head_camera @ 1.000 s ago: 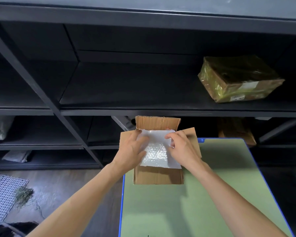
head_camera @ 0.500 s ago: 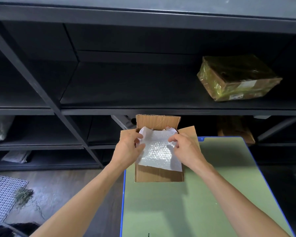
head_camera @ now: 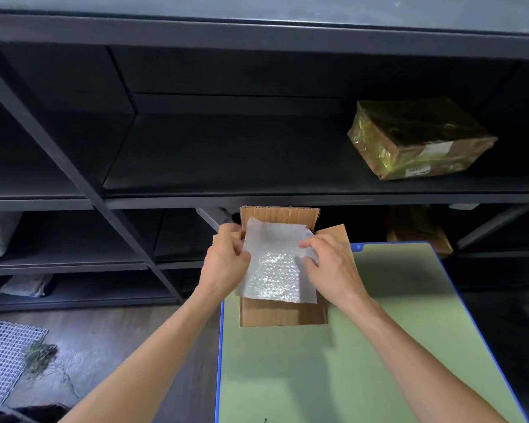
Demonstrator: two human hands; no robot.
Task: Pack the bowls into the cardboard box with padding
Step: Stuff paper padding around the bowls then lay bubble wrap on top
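Observation:
An open cardboard box (head_camera: 283, 314) stands at the far left corner of the green table (head_camera: 364, 361), its flaps spread. A white sheet of bubble wrap (head_camera: 277, 270) lies over the box opening and hides the inside. My left hand (head_camera: 225, 262) pinches the sheet's left edge. My right hand (head_camera: 332, 267) grips its right edge with curled fingers. The far end of the sheet stands up against the back flap. No bowls are visible.
Dark metal shelving (head_camera: 257, 196) runs just behind the box. A parcel wrapped in yellowish film (head_camera: 416, 138) sits on the upper right shelf; another brown box (head_camera: 416, 230) is below. A mesh mat (head_camera: 0, 355) lies on the floor at left.
Both hands went from pressing flat on the bubble wrap to gripping its side edges. The far end of the sheet has lifted up against the back flap.

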